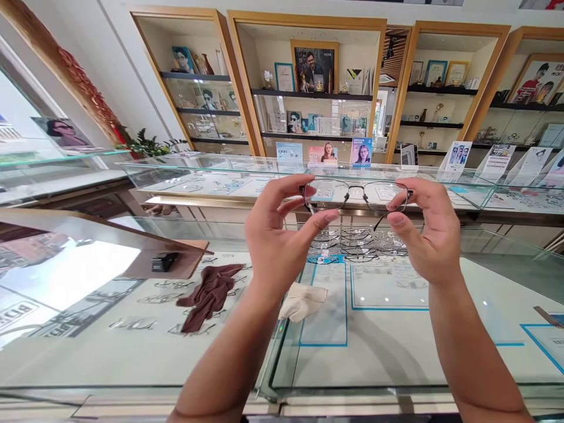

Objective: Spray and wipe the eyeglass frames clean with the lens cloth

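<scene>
A pair of thin dark-framed eyeglasses (356, 188) is held up level above the glass counter. My left hand (282, 229) pinches the left end of the frame between thumb and fingers. At the other end, my right hand (425, 229) grips the rim and hinge the same way. One temple arm hangs down near my right thumb; the other is mostly hidden behind my left fingers. Below, a cream cloth (303, 302) lies crumpled on the counter, and a brown cloth (211, 296) is spread further left.
Rows of eyeglasses (359, 242) sit inside the glass display counter (379, 364). A brown-edged mirror or panel (171, 235) with a small black box (164, 262) stands left. Beyond are another glass case (211, 202), promotional cards (361, 153) and wood-framed shelves (308, 94).
</scene>
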The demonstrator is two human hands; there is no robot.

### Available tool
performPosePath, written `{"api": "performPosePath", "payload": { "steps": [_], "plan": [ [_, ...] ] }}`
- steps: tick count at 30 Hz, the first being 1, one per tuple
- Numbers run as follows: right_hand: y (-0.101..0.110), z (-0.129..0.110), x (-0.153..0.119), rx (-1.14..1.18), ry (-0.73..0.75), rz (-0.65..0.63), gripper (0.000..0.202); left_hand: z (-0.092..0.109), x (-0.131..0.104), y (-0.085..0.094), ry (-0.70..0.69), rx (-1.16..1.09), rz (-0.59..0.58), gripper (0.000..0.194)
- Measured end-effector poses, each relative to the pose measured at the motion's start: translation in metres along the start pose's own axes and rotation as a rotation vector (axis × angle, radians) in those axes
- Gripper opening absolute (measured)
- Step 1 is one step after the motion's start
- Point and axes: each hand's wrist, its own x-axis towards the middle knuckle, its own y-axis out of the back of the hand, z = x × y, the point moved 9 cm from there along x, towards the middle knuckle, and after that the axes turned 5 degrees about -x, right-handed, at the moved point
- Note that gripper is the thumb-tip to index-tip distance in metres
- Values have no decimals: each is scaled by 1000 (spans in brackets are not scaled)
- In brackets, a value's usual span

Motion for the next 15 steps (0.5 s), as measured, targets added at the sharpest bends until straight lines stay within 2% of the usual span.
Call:
{"api": "performPosePath", "payload": {
  "steps": [4, 10, 13, 15],
  "plan": [
    [-2, -1, 0, -9, -2, -3, 36, 1, 1, 2, 45, 32, 4, 44],
    [-3, -2, 1, -36, 20, 7, 35, 4, 1, 3, 35, 90, -8, 42],
    [10, -12, -3, -102, 35, 124, 38, 7, 1, 5, 25, 106, 2, 42],
    [11, -24, -7, -92, 23, 110, 27, 8, 1, 6, 22, 113, 8, 41]
  ]
}}
